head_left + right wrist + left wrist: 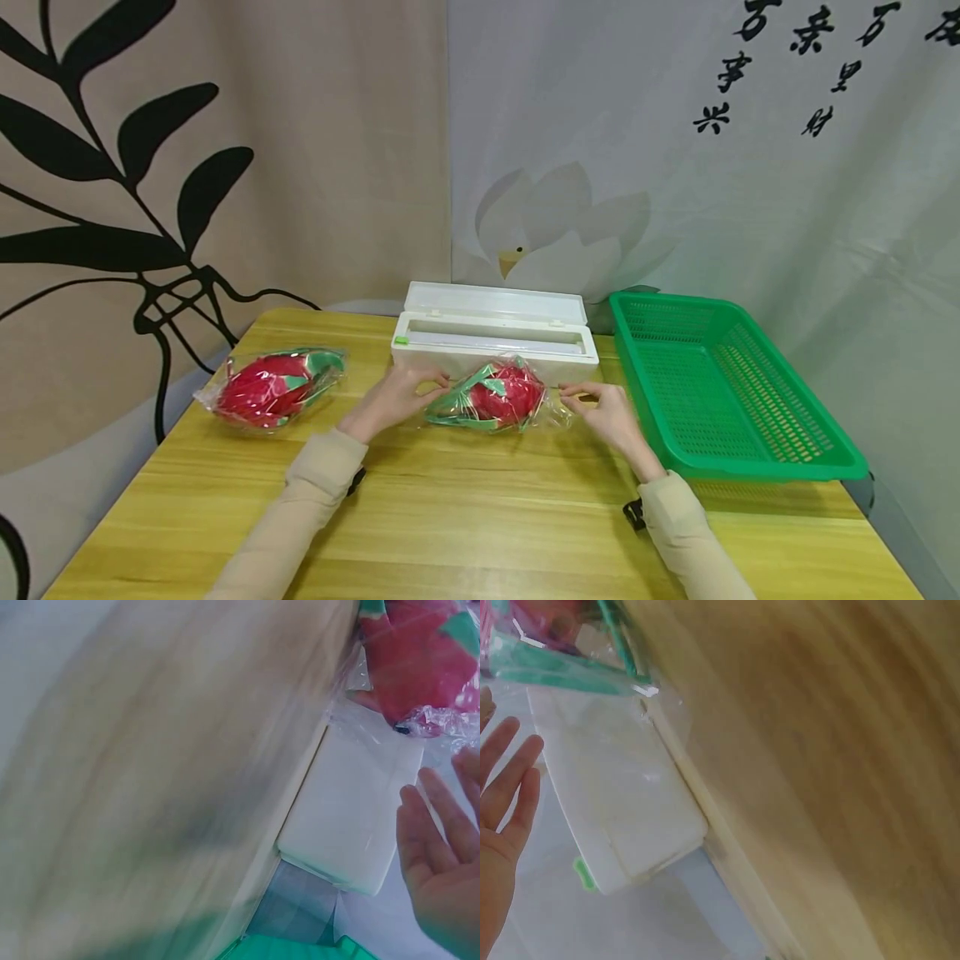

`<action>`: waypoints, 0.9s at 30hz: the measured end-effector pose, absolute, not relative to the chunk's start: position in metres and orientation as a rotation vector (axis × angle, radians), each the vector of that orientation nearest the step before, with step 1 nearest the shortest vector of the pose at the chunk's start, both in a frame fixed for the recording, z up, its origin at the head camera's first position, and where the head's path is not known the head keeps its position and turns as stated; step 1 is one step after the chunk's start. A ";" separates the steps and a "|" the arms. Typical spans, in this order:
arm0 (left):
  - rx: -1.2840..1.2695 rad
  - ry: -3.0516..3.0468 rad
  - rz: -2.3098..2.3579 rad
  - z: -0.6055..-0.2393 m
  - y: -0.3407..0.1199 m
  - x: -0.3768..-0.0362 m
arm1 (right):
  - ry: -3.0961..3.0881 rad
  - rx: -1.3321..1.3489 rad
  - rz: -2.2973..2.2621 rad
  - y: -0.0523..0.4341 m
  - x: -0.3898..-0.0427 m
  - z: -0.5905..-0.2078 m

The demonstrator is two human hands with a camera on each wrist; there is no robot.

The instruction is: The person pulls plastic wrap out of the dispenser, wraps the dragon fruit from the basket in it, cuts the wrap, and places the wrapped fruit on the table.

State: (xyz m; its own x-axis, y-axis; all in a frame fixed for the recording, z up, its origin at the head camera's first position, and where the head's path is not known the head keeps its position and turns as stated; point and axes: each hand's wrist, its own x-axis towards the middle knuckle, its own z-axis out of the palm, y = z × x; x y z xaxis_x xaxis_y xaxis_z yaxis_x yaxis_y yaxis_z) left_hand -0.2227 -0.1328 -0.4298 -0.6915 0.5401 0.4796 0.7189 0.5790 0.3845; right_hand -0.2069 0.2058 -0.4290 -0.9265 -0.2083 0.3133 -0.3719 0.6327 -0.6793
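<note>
A red dragon fruit with green scales, covered in clear plastic wrap, is in front of the white cling film box. My left hand is at the wrap's left end, thumb and forefinger pinching the film. On the right side my right hand pinches the film's other end. In the left wrist view the outer fingers are spread beside the box. The right wrist view shows the right hand's outer fingers loosely extended near the wrapped fruit's end; the thumb is hidden there.
Another wrapped dragon fruit lies on the left of the wooden table. The box's lid stands raised at the back, with a film roll inside. A green plastic basket stands at the right.
</note>
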 end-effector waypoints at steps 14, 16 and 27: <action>-1.047 -2.673 -0.856 -0.441 -0.129 -0.209 | -2.707 0.682 1.298 0.210 -0.201 -0.433; -1.047 -2.679 -0.841 -0.442 -0.129 -0.208 | -2.717 0.720 1.297 0.211 -0.201 -0.434; -1.117 -2.579 -0.775 -0.443 -0.129 -0.210 | -2.696 0.739 1.302 0.210 -0.206 -0.440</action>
